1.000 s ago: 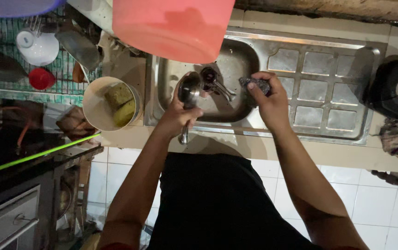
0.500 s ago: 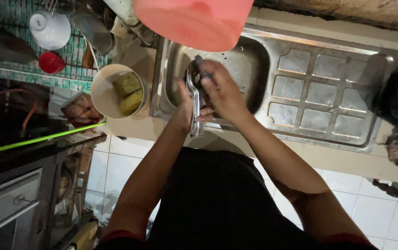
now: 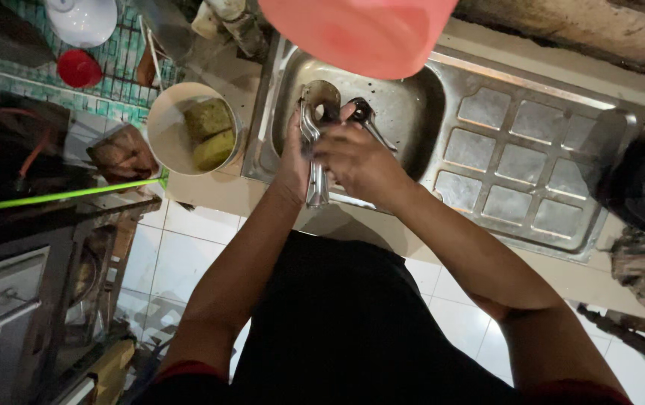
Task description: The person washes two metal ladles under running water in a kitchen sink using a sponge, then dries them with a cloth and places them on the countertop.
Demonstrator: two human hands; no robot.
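Two sponges [image 3: 210,133], one bowl [image 3: 165,131]

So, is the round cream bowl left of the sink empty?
No, the cream bowl beside the sink holds two yellowish-green sponges.

No packages, labels, signs or screens in view — none at all.

One head-worn view looks steeply down from above the person, fairly near; both hands [image 3: 330,154] sit upper centre, the sink [image 3: 412,105] just beyond them, floor tiles [image 3: 180,255] below.
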